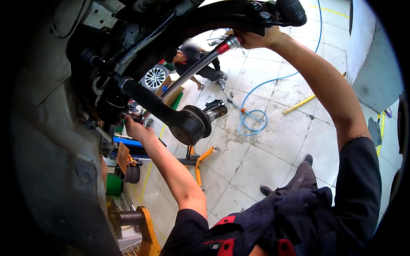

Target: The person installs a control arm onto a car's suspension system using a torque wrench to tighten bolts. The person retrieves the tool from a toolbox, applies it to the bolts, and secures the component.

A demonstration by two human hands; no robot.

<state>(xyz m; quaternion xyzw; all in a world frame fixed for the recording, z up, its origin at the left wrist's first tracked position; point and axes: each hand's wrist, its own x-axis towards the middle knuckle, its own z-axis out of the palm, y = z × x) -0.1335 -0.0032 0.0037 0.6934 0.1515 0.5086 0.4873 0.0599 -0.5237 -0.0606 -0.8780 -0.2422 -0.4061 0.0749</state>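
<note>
A long silver wrench point(192, 71) with red bands slants down leftward beneath the car's black suspension arm point(205, 15). My right hand point(261, 38) is closed round the handle's upper end, just below the arm's tip, which hides part of the fingers. At the wrench's lower end my left hand point(139, 129) is closed near its head, deep in the wheel well; the fingertips and the head are partly hidden in shadow. Between my arms and nearer to me, a black tie rod end point(188, 126) sticks out with its threaded stud bare. Neither hand touches it.
Grey wheel-well lining point(64, 149) borders the left side. Another person point(196, 62) crouches on the tiled floor near an alloy wheel point(154, 78). A blue air hose point(258, 128), a yellow bar point(299, 103) and an orange-legged stand point(200, 164) are below.
</note>
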